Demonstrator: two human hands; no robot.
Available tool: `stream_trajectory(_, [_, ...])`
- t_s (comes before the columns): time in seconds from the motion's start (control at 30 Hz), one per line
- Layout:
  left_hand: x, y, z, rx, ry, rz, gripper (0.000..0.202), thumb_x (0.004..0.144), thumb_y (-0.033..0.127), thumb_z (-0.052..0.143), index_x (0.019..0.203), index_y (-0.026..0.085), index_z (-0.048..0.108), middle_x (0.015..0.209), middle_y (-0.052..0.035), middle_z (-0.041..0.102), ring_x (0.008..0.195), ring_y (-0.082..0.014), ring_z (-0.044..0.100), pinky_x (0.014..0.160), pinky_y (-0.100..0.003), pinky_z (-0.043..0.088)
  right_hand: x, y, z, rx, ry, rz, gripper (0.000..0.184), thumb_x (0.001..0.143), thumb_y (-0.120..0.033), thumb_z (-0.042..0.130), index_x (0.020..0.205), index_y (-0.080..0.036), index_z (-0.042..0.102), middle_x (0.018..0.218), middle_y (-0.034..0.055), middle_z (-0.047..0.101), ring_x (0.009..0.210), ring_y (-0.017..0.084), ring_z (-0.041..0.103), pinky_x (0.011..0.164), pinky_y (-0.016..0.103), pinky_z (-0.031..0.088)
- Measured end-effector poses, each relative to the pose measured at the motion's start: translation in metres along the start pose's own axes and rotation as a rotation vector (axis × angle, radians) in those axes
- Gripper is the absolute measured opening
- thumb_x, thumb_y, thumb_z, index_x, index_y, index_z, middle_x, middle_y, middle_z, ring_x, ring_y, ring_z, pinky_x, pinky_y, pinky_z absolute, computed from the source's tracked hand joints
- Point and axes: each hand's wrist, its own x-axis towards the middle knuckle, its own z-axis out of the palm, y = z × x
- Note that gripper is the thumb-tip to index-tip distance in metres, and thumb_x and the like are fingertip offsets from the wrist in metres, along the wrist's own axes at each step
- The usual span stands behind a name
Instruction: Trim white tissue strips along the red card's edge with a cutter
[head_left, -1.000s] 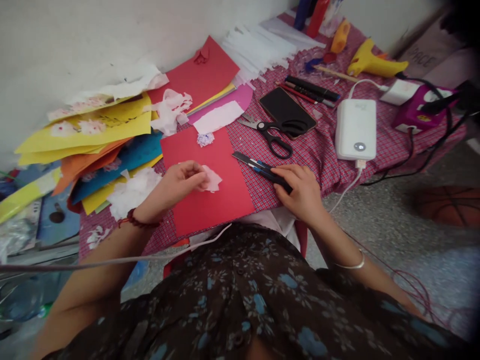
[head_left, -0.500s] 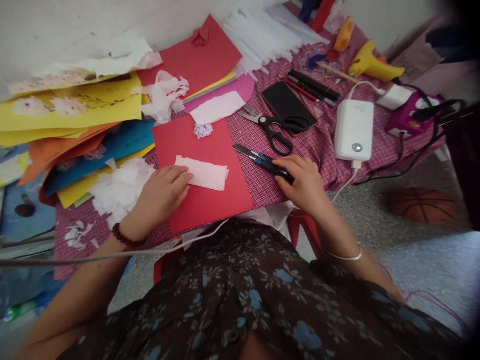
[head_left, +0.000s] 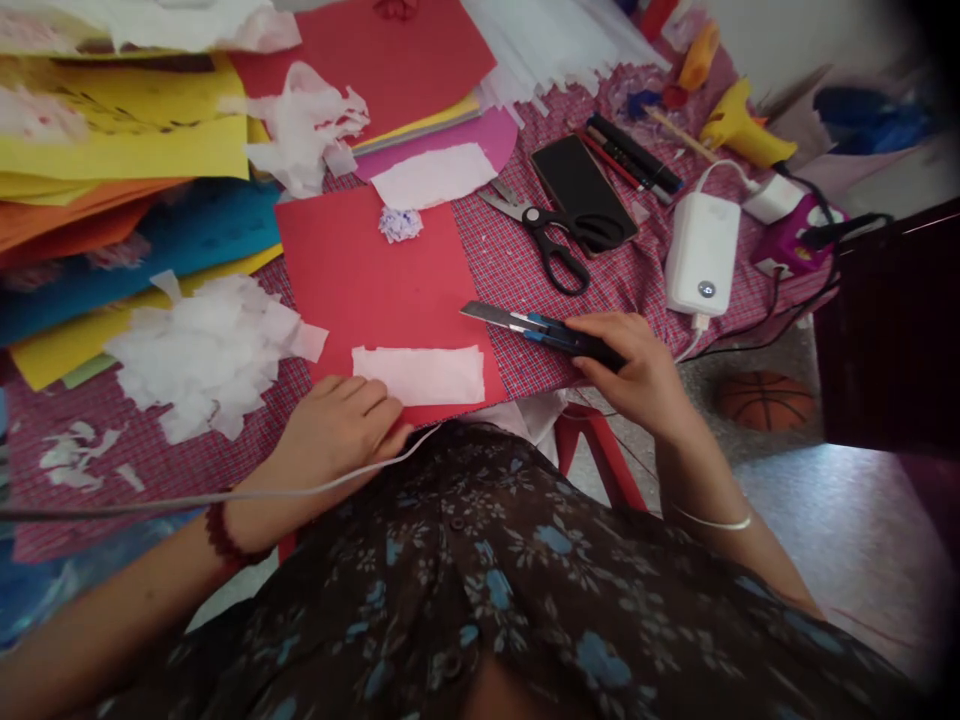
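Note:
My right hand (head_left: 634, 372) is wrapped around the dark handle of a box cutter (head_left: 551, 332). Its blade is extended and points left, over the right edge of a red paper sheet (head_left: 375, 265). A folded strip of white tissue paper (head_left: 431, 376) lies along the sheet's near edge. On the strip's left end rest the fingers of my left hand (head_left: 345, 425), laid flat and close together; the thumb is partly hidden. A small white-and-purple paper flower (head_left: 400, 224) sits at the sheet's top. Black-handled scissors (head_left: 551, 235) lie beyond the cutter.
A pile of white paper pieces (head_left: 210, 350) is left of the sheet, beside stacked coloured papers (head_left: 150, 230). Toward the right are a phone (head_left: 581, 185), pens (head_left: 634, 155), a white power bank (head_left: 703, 255) and a yellow glue gun (head_left: 739, 125). A white cable (head_left: 315, 490) crosses above my left wrist.
My right hand has lifted the box cutter off the cloth. The tissue strip has moved toward me, to the red sheet's near edge, along with my left hand. The camera view has shifted.

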Motion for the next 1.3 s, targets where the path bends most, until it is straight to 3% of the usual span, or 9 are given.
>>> stream_trajectory(0.17, [0.014,0.006,-0.007,-0.261,-0.01,-0.148,0.031,0.112,0.034,0.051,0.092,0.017,0.069,0.093,-0.0077,0.069,0.083,-0.0246,0.068,0.074,-0.036,0.053,-0.016,-0.004,-0.017,-0.03,-0.056,-0.033,0.048,0.099,-0.016,0.07,0.142,-0.035,0.069,0.127,0.0096,0.08,0.116,0.035,0.076,0.097,0.058,0.058])
stream_trajectory(0.33, [0.058,0.0,-0.006,-0.236,-0.236,-0.328,0.031,0.107,0.033,0.058,0.131,0.015,0.065,0.129,-0.0136,0.068,0.106,-0.0311,0.072,0.074,-0.036,0.055,-0.028,-0.009,-0.024,-0.089,-0.076,-0.035,0.046,0.101,-0.014,0.067,0.143,-0.033,0.068,0.129,0.011,0.08,0.115,0.034,0.076,0.097,0.057,0.059])
stream_trajectory(0.43, [0.074,-0.004,-0.001,-0.223,-0.323,-0.373,0.025,0.105,0.035,0.061,0.118,0.015,0.067,0.125,-0.0154,0.066,0.105,-0.0322,0.071,0.071,-0.036,0.054,-0.033,-0.01,-0.026,-0.126,-0.091,-0.03,0.047,0.101,-0.011,0.066,0.143,-0.032,0.067,0.13,0.0108,0.079,0.114,0.033,0.076,0.094,0.056,0.059])
stream_trajectory(0.67, [0.071,-0.019,0.025,-0.418,-0.149,-0.228,0.008,0.098,0.022,0.06,0.09,0.02,0.061,0.105,-0.0093,0.069,0.098,-0.0268,0.066,0.089,-0.043,0.056,-0.031,-0.01,-0.024,-0.108,-0.12,-0.049,0.052,0.097,-0.007,0.066,0.142,-0.032,0.068,0.13,0.0085,0.08,0.112,0.032,0.075,0.095,0.054,0.059])
stream_trajectory(0.83, [0.059,-0.016,0.034,-0.34,0.109,-0.059,0.021,0.106,0.018,0.056,0.087,0.022,0.064,0.126,-0.0068,0.076,0.124,-0.0291,0.067,0.114,-0.057,0.048,-0.03,-0.013,-0.024,-0.121,-0.131,-0.045,0.049,0.097,-0.008,0.065,0.141,-0.03,0.069,0.13,0.0094,0.08,0.113,0.032,0.076,0.096,0.054,0.06])
stream_trajectory(0.93, [0.051,-0.014,0.037,-0.357,0.222,0.045,0.021,0.106,0.016,0.058,0.088,0.024,0.066,0.133,-0.0032,0.077,0.132,-0.0268,0.067,0.123,-0.058,0.043,-0.03,-0.013,-0.024,-0.131,-0.142,-0.037,0.048,0.097,-0.008,0.064,0.14,-0.031,0.069,0.131,0.0089,0.08,0.114,0.032,0.076,0.096,0.054,0.06])
stream_trajectory(1.03, [0.047,-0.015,0.035,-0.484,0.172,0.104,0.021,0.106,0.018,0.055,0.091,0.025,0.068,0.118,-0.001,0.082,0.113,-0.021,0.074,0.119,-0.049,0.049,-0.031,-0.013,-0.025,-0.128,-0.154,-0.023,0.048,0.098,-0.009,0.063,0.14,-0.031,0.069,0.131,0.0086,0.08,0.117,0.032,0.075,0.097,0.055,0.06])
stream_trajectory(1.13, [0.047,-0.013,0.028,-0.622,0.014,0.004,0.024,0.107,0.022,0.049,0.096,0.025,0.071,0.1,-0.0008,0.082,0.095,-0.0192,0.076,0.105,-0.041,0.058,-0.031,-0.017,-0.027,-0.116,-0.159,0.005,0.046,0.099,-0.013,0.062,0.14,-0.033,0.069,0.132,0.0079,0.08,0.118,0.033,0.075,0.098,0.057,0.059])
stream_trajectory(1.3, [0.049,-0.011,0.018,-0.816,-0.057,-0.236,0.02,0.101,0.028,0.059,0.116,0.024,0.072,0.113,-0.0051,0.082,0.101,-0.0207,0.077,0.095,-0.034,0.062,-0.025,-0.029,-0.033,-0.1,-0.176,0.068,0.045,0.101,-0.019,0.061,0.141,-0.039,0.069,0.136,0.0054,0.079,0.12,0.035,0.073,0.099,0.06,0.056])
